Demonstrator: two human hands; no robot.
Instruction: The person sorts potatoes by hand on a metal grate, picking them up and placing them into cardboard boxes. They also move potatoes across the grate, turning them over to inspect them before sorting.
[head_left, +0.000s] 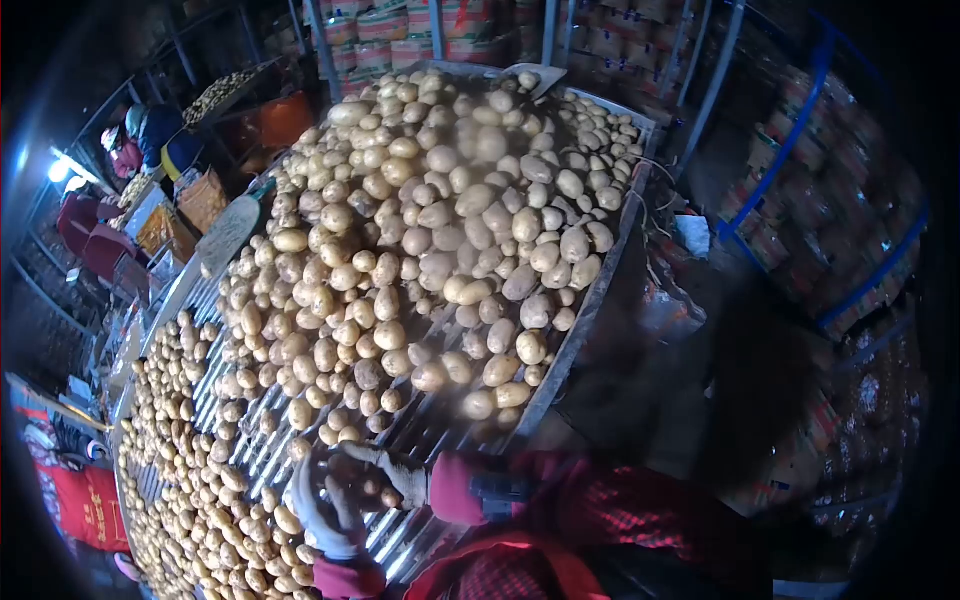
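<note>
My left hand (322, 505), in a pale grey glove, is over the slatted sorting table near the bottom of the head view. Its fingers are curled, and whatever they hold is in shadow. Close beside it, my gloved right hand (397, 474) reaches in from the right with its fingers bent towards the left hand. Small potatoes (372, 487) show in the dark gap just under the right hand, which seems closed round them. A great heap of potatoes (440, 210) covers the upper table, and more potatoes (215, 485) spread down its left side.
Bare metal slats (262, 440) show between the potatoes. A metal side rail (590, 330) borders the table on the right. Blue frames (790, 160) stand at right before stacked sacks (850, 200). A red sack (85, 500) is at lower left. Other people (150, 130) are at far left.
</note>
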